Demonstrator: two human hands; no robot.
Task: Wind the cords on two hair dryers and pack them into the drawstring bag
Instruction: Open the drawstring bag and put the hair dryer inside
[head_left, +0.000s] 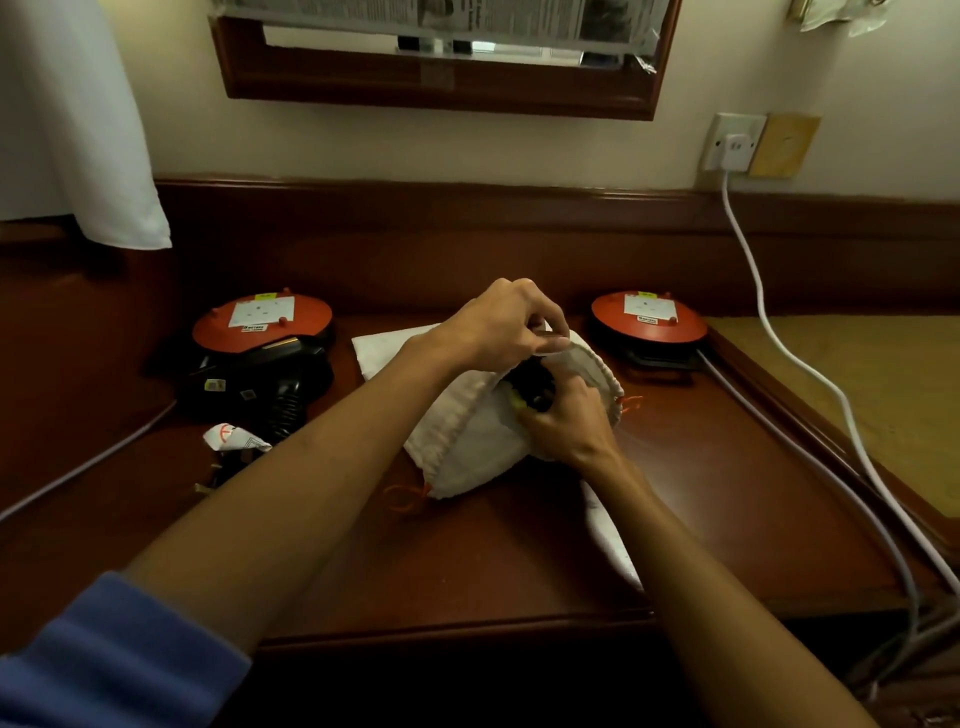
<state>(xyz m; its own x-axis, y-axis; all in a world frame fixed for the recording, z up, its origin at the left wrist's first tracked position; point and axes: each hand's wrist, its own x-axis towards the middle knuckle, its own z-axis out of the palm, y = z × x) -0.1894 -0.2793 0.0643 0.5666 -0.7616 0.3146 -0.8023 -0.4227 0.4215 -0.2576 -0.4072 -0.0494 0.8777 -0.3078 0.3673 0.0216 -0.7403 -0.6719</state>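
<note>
A cream drawstring bag (467, 441) with orange cords lies open in the middle of the dark wooden desk (493, 561). My left hand (498, 325) pinches the far rim of the bag's mouth and lifts it. My right hand (566, 421) grips a black hair dryer (532, 387), partly inside the mouth; most of it is hidden by the hand and cloth. A second black hair dryer (270, 382) lies at the left, its plug (223, 462) and white tag near the desk's front left.
Two orange cable reels (262, 317) (649, 317) stand at the back left and back right. White and grey cables (810, 384) run from a wall socket (735, 143) down the right side. A folded white cloth (384, 345) lies behind the bag. A mirror hangs above.
</note>
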